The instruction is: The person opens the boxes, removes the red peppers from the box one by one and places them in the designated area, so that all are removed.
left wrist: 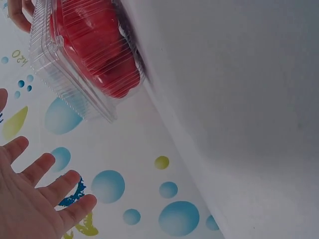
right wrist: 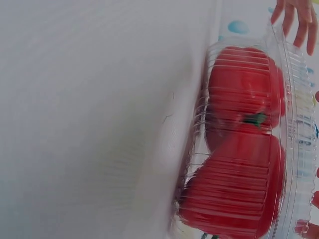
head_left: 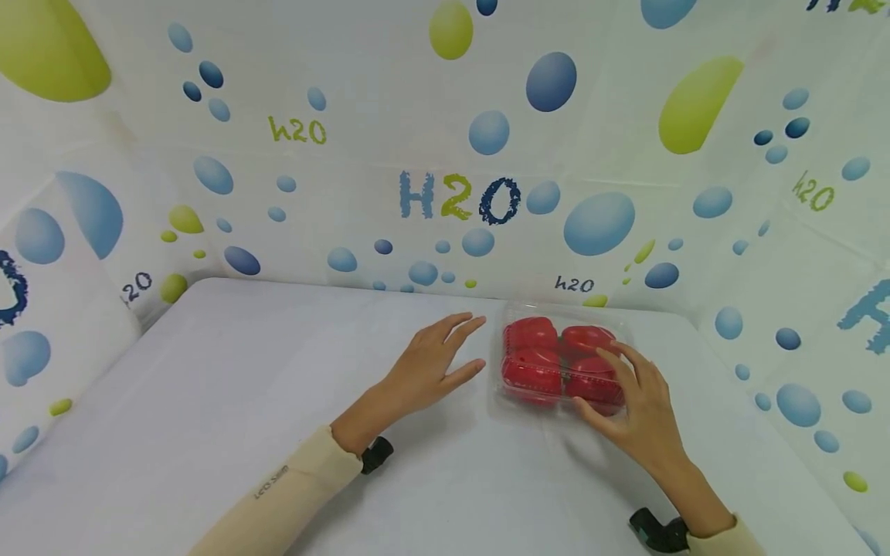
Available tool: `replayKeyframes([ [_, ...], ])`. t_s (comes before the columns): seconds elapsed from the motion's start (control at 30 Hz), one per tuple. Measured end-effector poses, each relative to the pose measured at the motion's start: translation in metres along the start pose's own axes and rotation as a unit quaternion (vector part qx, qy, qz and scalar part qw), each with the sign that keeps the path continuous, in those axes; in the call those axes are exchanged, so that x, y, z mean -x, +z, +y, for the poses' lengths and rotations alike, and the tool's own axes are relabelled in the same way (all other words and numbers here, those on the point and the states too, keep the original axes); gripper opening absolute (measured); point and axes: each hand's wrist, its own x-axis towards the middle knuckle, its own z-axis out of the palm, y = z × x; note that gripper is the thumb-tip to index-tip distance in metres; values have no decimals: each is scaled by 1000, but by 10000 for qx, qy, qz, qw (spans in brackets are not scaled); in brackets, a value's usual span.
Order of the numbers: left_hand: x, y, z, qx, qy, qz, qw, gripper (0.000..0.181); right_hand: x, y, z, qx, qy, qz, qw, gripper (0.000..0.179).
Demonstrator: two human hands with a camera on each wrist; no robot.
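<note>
Clear box (head_left: 497, 386), red produce (head_left: 531, 369), near edge crosswise, long axis unclear, left fingers (head_left: 464, 332) wide, right fingers (head_left: 623, 372) wide

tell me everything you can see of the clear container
The clear container looks like thin plastic, roughly rectangular, with ribbed walls and a projecting rim. It sits upright on the white table, near the back, right of centre, holding four glossy red items. The right hand overlaps its right side, though contact is unclear; the left hand is apart from it. Lid closure is unclear.
</note>
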Motion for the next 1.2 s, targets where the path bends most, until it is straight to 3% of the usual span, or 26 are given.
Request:
replayKeyframes([
  [0.23, -3, 5, 3, -42, 88, -111, 9999, 67, 1, -1, 2, -19, 112, -73, 9999, 78],
  [0.57, -9, 11, 7, 110, 463, -227, 9986, 65, 5, -4, 6, 28, 302, -197, 9993, 82],
  [0.9, -18, 20, 14, 386, 517, -304, 9975, 66, 9, -3, 14, -76, 310, -285, 9991, 83],
  [1.2, -19, 28, 10, 402, 515, -334, 9973, 65, 11, -7, 15, -342, 951, -589, 9931, 80],
])
